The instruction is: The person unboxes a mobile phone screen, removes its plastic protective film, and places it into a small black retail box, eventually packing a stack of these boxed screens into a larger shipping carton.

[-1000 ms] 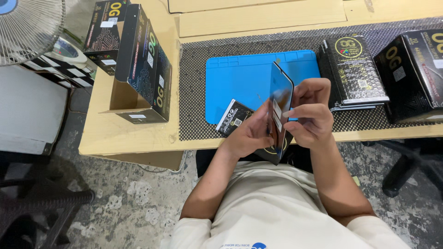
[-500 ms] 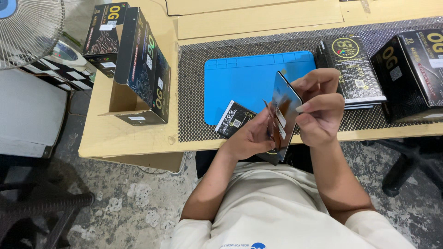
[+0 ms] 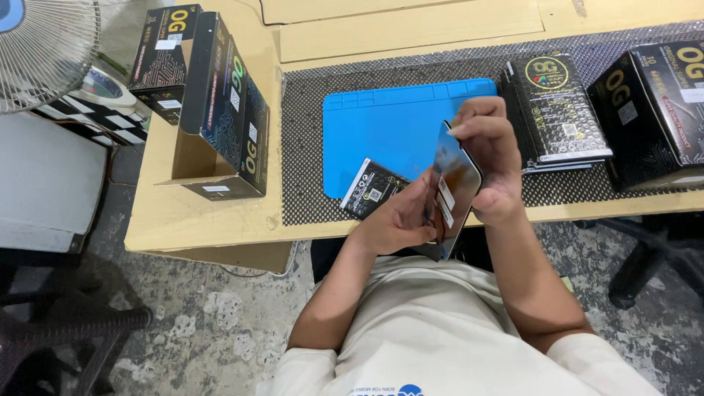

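Phone screen panel [image 3: 453,192], a thin dark glass rectangle with white stickers on its face, is what we hold upright and a little tilted above our lap, just short of the near edge of the pale wooden table [image 3: 191,220]. Our left hand [image 3: 396,220] cups the panel's lower left side, fingers curled around its edge, while our right hand [image 3: 490,158] pinches the upper edge between thumb and fingertips (the panel's far side is hidden from us). Both hands are closed on it, neither is spread.

Just beyond the left hand a small black printed packet [image 3: 370,189] lies half on the blue silicone work mat [image 3: 389,125], half on the dotted grey anti-slip sheet [image 3: 301,147] beneath it. The mat's middle is bare, giving open room straight ahead of the hands.

To the right, near the right hand, a stack of flat black packets [image 3: 557,106] sits on the sheet, and a black carton [image 3: 656,110] stands at its side, close to the table's near edge. On the left, an open black cardboard box [image 3: 224,110] lies on its side, with another black box [image 3: 165,51] behind it. Past the table's left edge stands a grey fan [image 3: 44,51].
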